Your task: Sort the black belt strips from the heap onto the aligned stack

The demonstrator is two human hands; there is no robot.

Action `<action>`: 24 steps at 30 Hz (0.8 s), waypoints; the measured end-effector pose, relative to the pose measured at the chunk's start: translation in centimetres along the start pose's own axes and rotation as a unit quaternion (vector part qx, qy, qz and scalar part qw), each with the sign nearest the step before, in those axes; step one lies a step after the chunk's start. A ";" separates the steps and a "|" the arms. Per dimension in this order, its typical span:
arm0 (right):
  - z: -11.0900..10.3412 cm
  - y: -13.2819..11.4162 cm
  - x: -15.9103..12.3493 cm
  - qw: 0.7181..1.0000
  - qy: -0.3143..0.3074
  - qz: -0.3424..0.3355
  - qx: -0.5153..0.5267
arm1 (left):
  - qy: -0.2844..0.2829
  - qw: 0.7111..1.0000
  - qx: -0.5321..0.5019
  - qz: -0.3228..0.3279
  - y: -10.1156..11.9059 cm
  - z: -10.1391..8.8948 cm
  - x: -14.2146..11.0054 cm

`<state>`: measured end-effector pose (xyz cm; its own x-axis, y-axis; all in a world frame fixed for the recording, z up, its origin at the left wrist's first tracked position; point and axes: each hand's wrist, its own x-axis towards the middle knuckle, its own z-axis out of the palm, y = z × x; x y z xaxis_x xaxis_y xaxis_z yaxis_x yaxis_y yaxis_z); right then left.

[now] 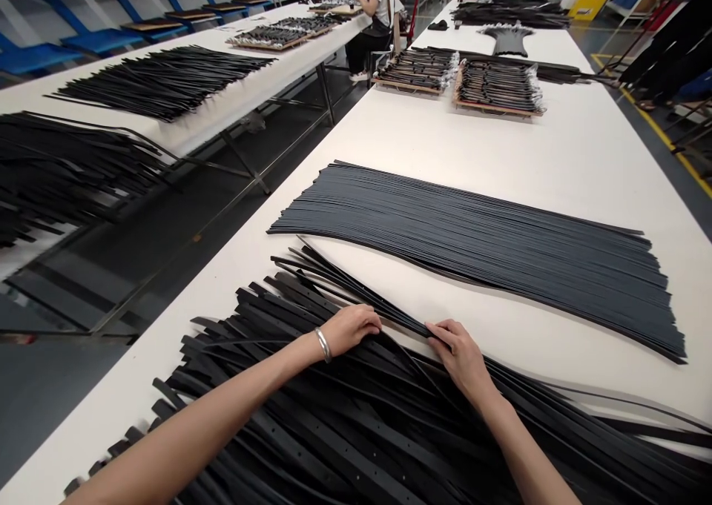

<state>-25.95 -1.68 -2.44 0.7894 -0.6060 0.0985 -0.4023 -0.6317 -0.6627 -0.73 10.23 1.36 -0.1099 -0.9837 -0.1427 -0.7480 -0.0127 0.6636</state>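
Observation:
My right hand (459,353) is closed around several thin black strips (383,301), which fan out toward the upper left. My left hand (351,330), with a silver bangle at the wrist, is pinched at the edge of the heap; a black strip runs from its fingertips toward the lower right. Beneath both arms lies a large loose heap of black strips (334,423), some with small holes along them. Just beyond my hands, a neat flat row of dark strips (472,242) lies side by side on the white table (400,138).
Two trays of bundled black straps (498,88) (417,71) stand farther up the table. Across an aisle, another table bears piles of black strips (161,78). A seated person (381,8) works there. Blue racks (105,41) line the left; another person's dark-clothed legs (667,41) show at right.

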 end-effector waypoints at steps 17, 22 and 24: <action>0.0 -1.2 0.0 0.999 0.008 0.026 -0.018 | 0.110 0.980 0.149 0.070 0.1 0.4 2.2; 0.0 -2.3 -0.7 0.991 -0.015 -0.035 -0.130 | 0.066 0.990 0.100 0.070 -1.0 0.5 2.8; -0.7 -2.0 -1.2 0.984 -0.038 -0.043 -0.170 | 0.065 0.987 0.121 0.080 -1.2 0.8 2.8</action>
<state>-26.44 -0.06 -0.72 0.8544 -0.5137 0.0785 -0.4546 -0.8121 -0.3659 -0.65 7.61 -0.46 -0.1659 -0.9846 0.0548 -0.8642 0.1719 0.4728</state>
